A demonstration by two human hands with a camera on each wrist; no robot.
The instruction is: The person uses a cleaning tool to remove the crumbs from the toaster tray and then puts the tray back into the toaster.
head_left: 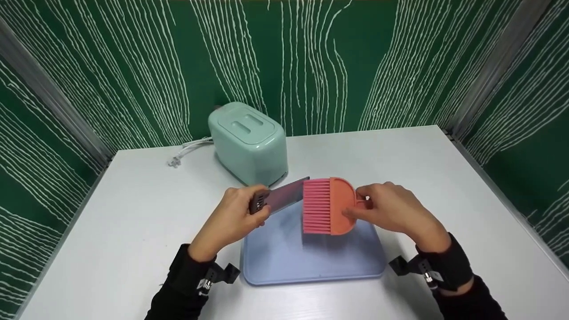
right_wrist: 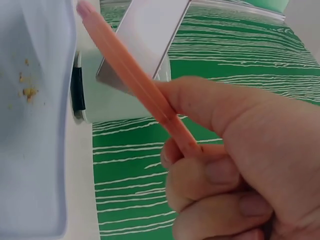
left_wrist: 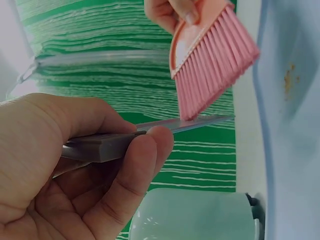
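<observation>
My left hand (head_left: 233, 218) pinches a thin metal crumb tray (head_left: 286, 195) by its dark end, thumb on one side and fingers on the other. In my right hand (head_left: 395, 206) is a small orange hand brush (head_left: 342, 209) with pink bristles, gripped by its short handle. The bristle tips (left_wrist: 192, 112) are right at the crumb tray's surface in the left wrist view. Both things are held above a light blue tray (head_left: 289, 266) lying on the table. Brownish crumbs (right_wrist: 29, 92) are scattered on the blue tray.
A mint-green toaster (head_left: 249, 142) stands behind the blue tray, its white cord and plug (head_left: 174, 161) lying to its left. The white table (head_left: 111, 240) is bounded by green walls (head_left: 311, 66) with white lines at the back and sides.
</observation>
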